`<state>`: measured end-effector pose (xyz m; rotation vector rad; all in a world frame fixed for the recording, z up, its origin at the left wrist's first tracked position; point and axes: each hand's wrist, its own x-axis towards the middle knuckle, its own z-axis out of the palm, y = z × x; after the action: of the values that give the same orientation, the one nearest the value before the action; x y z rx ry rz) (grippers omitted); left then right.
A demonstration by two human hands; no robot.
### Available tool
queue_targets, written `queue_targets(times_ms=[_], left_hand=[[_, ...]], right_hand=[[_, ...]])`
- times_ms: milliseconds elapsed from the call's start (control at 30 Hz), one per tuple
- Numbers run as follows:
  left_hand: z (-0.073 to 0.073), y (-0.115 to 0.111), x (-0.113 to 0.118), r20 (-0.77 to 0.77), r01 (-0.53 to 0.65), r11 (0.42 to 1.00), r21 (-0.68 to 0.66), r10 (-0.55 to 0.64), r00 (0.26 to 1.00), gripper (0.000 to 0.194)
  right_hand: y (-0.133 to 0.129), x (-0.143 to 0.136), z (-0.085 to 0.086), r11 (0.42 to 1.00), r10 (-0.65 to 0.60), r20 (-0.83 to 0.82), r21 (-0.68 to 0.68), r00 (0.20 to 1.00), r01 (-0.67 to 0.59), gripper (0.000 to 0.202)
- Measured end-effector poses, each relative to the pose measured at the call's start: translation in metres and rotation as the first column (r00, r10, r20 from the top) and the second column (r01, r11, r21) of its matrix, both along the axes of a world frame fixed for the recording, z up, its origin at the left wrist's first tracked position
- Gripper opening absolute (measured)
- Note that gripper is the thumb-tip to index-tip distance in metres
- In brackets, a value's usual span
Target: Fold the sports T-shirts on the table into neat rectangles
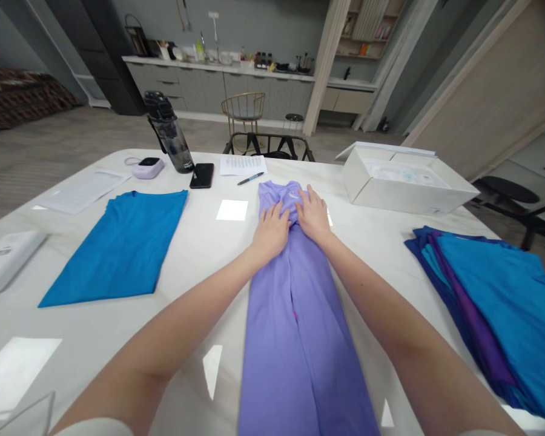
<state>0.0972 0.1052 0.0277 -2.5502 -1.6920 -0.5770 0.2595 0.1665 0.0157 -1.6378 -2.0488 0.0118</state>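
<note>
1. Grip of the left hand point(272, 230) is wide: the fingers are a little spread and rest flat on the purple shirt point(272, 351), not closed around it.
2. Grip of the right hand point(314, 212) is also wide, with its fingers lying on the same shirt, close to a small white mark. The two hands are side by side, near the far end of the cloth.
3. The purple shirt lies on the middle of the white worktop point(204, 242), as a long narrow strip, which goes from the near side toward the far side. One fold line runs along its length, and a small pink spot point(295, 315) is beside this line.
4. On the left, a blue shirt point(122, 248) lies flat, well apart from the purple one. Farther left there is a white case point(9, 257).
5. On the right, a pile of clothes point(495, 290) in blue and violet lies near the worktop's edge. Behind it stands a white box point(399, 181) with its lid raised.
6. At the far left side, a dark bottle point(173, 140) stands upright just beside a black phone point(202, 175). A small lilac device point(148, 168) is left of the bottle.
7. A pen point(251, 178) lies near a printed sheet point(243, 165), beyond the left hand.
</note>
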Motion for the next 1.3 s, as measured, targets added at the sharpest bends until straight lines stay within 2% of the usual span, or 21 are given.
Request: queue_targets(times_ms=[100, 167, 333, 567, 800, 1000, 1133, 1300], left_hand=[[-0.012, -0.038, -0.004, -0.010, 0.083, 0.993, -0.086, -0.084, 0.996, 0.050], [-0.020, -0.059, -0.010, -0.031, 0.137, 0.984, -0.116, -0.141, 0.990, 0.051], [-0.026, -0.108, -0.022, -0.072, 0.163, 0.981, -0.107, -0.171, 0.983, 0.063], [-0.028, -0.169, -0.024, -0.101, 0.216, 0.952, -0.216, -0.242, 0.965, 0.075], [-0.025, -0.215, -0.033, -0.087, 0.281, 0.921, -0.270, -0.314, 0.946, 0.081], [-0.019, -0.252, -0.054, -0.074, 0.419, 0.865, -0.277, -0.454, 0.888, 0.073], [-0.014, -0.268, -0.067, -0.056, 0.497, 0.823, -0.276, -0.529, 0.847, 0.066], [-0.011, -0.278, -0.075, -0.002, 0.555, 0.788, -0.268, -0.576, 0.817, 0.056]], right_hand=[[-0.043, -0.006, -0.001, 0.973, 0.209, -0.053, -0.083, 0.976, -0.213, 0.051], [-0.073, -0.010, -0.004, 0.947, 0.268, -0.068, -0.163, 0.961, -0.276, 0.051], [-0.137, -0.010, -0.006, 0.934, 0.284, 0.019, -0.231, 0.959, -0.272, 0.052], [-0.200, -0.002, -0.006, 0.912, 0.313, 0.160, -0.326, 0.936, -0.250, 0.055], [-0.256, 0.005, -0.001, 0.898, 0.316, 0.211, -0.381, 0.925, -0.220, 0.059], [-0.303, 0.012, 0.006, 0.876, 0.354, 0.185, -0.408, 0.917, -0.256, 0.061], [-0.327, 0.018, 0.008, 0.866, 0.387, 0.162, -0.403, 0.908, -0.297, 0.059], [-0.344, 0.026, 0.010, 0.865, 0.415, 0.145, -0.370, 0.898, -0.340, 0.051]])
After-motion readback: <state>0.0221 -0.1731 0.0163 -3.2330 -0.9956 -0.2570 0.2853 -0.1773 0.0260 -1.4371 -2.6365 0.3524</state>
